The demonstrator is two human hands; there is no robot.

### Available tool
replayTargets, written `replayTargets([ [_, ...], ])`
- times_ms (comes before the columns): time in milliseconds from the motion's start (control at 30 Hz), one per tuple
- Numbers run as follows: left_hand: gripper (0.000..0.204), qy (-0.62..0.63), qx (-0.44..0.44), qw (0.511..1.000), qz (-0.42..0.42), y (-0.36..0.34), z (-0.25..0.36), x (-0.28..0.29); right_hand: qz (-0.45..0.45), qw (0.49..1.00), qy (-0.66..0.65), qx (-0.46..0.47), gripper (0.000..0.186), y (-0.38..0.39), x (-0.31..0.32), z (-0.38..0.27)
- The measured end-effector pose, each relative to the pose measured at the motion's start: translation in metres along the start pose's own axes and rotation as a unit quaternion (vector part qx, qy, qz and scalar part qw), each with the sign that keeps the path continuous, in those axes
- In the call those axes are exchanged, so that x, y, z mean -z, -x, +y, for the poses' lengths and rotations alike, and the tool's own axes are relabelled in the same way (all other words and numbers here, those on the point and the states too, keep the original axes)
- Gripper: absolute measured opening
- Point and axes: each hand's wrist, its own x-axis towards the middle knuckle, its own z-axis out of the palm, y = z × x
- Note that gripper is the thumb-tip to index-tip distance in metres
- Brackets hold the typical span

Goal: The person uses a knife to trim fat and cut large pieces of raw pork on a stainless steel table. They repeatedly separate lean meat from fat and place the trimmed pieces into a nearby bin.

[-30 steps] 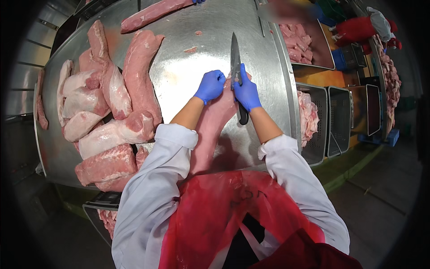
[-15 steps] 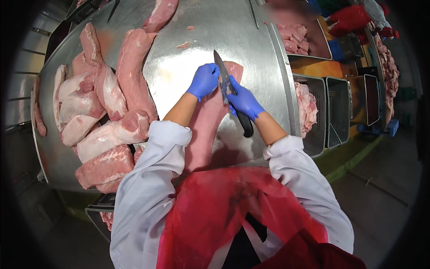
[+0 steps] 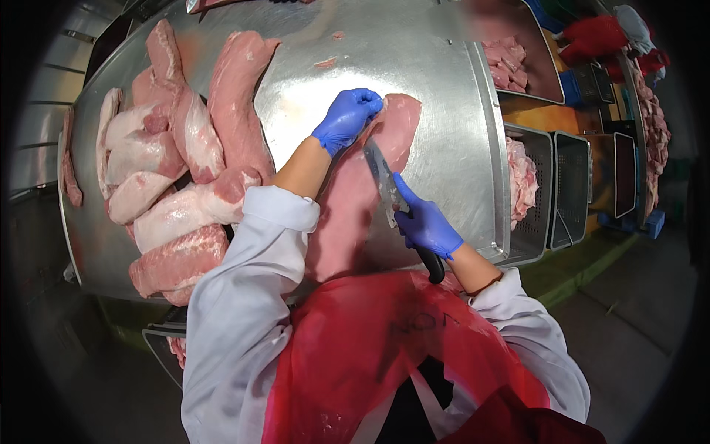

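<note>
My left hand (image 3: 347,118), in a blue glove, has its fingers pinched on the edge near the far end of a long pink cut of meat (image 3: 340,229) lying on the steel table. In my right hand (image 3: 427,226), also gloved, is a long knife (image 3: 376,163) with a black handle; its blade lies along the cut below my left fingers, tip toward them. Several fat-covered pieces (image 3: 188,214) are piled on the left, beside a longer pink loin (image 3: 235,103).
Right of the steel table (image 3: 451,81) stand a tray of meat chunks (image 3: 506,63), a perforated crate with pale trimmings (image 3: 521,189) and further bins (image 3: 569,192). A person in red and white (image 3: 592,41) is at the upper right. Another crate (image 3: 159,340) sits below the table's near left.
My right hand has drawn the knife toward me and rightward. My left hand has shifted slightly away from me, still pinching. The cut's far end now shows more fully.
</note>
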Motion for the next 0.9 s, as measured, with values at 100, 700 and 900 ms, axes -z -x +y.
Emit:
replayTargets([
  [100,0.008,0.075,-0.005,0.997,-0.034,0.008,-0.003,0.000,0.065,0.997,-0.002,0.052,0.074,-0.044,0.000,-0.007],
  [700,0.014,0.342,-0.127,0.930,-0.049,0.127,0.066,-0.009,-0.023,0.992,0.096,0.078,0.072,0.030,-0.064,0.024],
  [900,0.015,0.356,-0.178,0.915,-0.070,0.185,0.090,-0.020,-0.009,0.989,0.100,0.106,0.070,-0.003,-0.079,-0.003],
])
